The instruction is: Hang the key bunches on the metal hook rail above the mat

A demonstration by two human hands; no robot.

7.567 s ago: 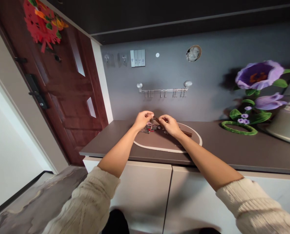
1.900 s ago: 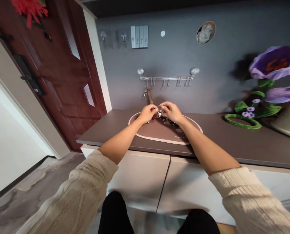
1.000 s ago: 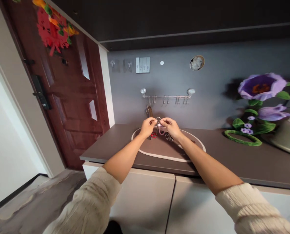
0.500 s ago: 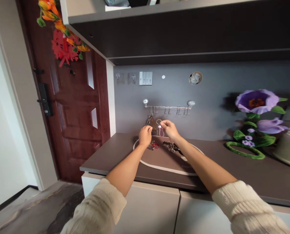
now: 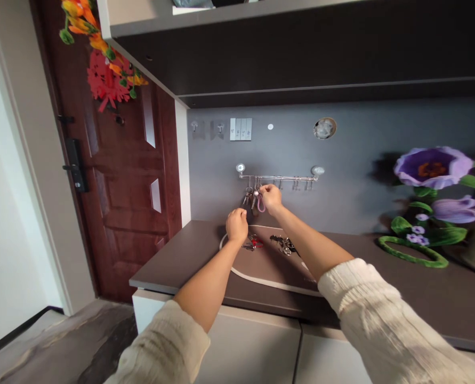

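Observation:
A clear-ended rail with small hooks (image 5: 285,178) is fixed to the grey wall. My right hand (image 5: 271,199) pinches a key ring with a pink strap (image 5: 262,205) just below the rail's left hooks. Beside it, another bunch of keys (image 5: 247,198) hangs from the leftmost hook. Lower and to the left, my left hand (image 5: 236,225) is closed, thumb against fingers; whatever it may hold is hidden. Beneath the hands, a brown mat with a pale border (image 5: 257,274) bears a red key bunch (image 5: 255,242) and a dark, silvery key bunch (image 5: 284,245).
The mat lies on a dark countertop (image 5: 161,261) over pale cabinets. A dark shelf (image 5: 301,58) overhangs it. Purple artificial flowers (image 5: 433,169) stand at the right. A reddish-brown door (image 5: 133,213) is at the left, and wall switches (image 5: 241,129) sit above the rail.
My right hand has moved up and slightly left, bringing the pink-strapped key ring up to the rail beside the hanging keys. My left hand has stayed nearly in place.

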